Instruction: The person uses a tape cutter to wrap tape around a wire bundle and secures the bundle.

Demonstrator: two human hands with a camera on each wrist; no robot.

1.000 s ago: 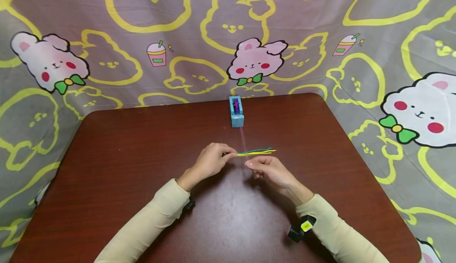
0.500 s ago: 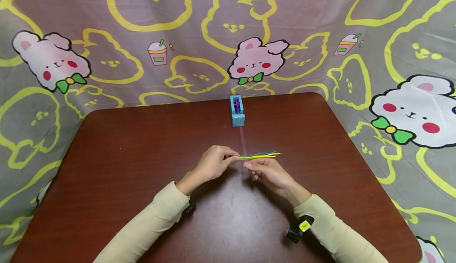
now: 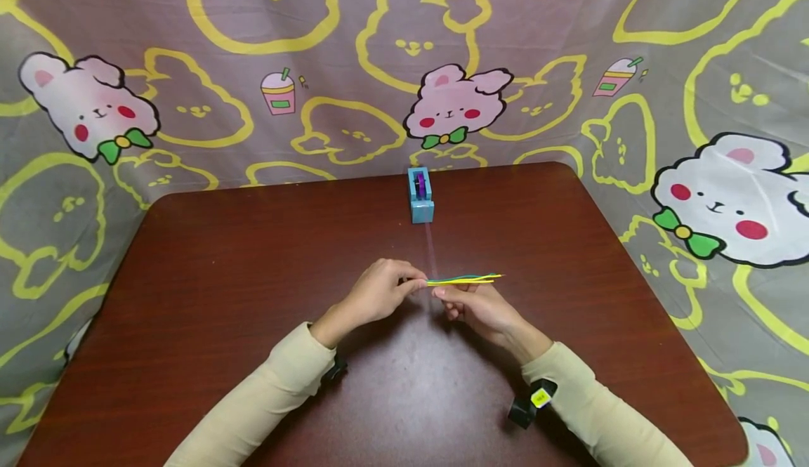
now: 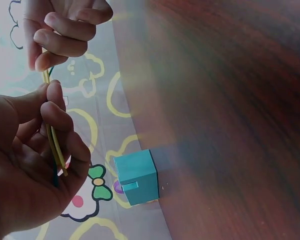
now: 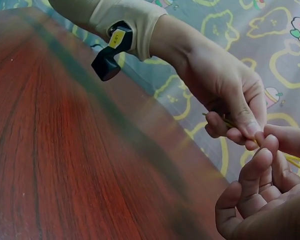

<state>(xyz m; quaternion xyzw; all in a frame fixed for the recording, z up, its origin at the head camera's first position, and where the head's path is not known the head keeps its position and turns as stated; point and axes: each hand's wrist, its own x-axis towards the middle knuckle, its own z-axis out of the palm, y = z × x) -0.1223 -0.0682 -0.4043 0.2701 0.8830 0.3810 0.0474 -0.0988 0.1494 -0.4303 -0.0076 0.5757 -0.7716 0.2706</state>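
My left hand (image 3: 382, 288) pinches a thin bundle of yellow and green wires (image 3: 474, 281) between thumb and fingertips. Its free ends point right in the head view; in the left wrist view more of the wires (image 4: 55, 145) runs back through the palm. A strip of clear tape (image 3: 430, 242) stretches from the blue tape dispenser (image 3: 421, 213) to my right hand (image 3: 483, 309), whose thumb and finger pinch its end. The wires lie across the strip, close above the right fingertips; whether they touch the tape cannot be told. Both hands are above the table.
The dispenser, holding a purple-cored roll, stands near the far edge of the brown table (image 3: 253, 256). A patterned curtain (image 3: 354, 31) hangs behind and along the sides. A black wrist camera (image 3: 523, 412) sits under the right sleeve.
My left hand has shifted slightly right and towards me, carrying the wires down closer to the right fingertips. The right hand has barely moved and keeps the tape taut.
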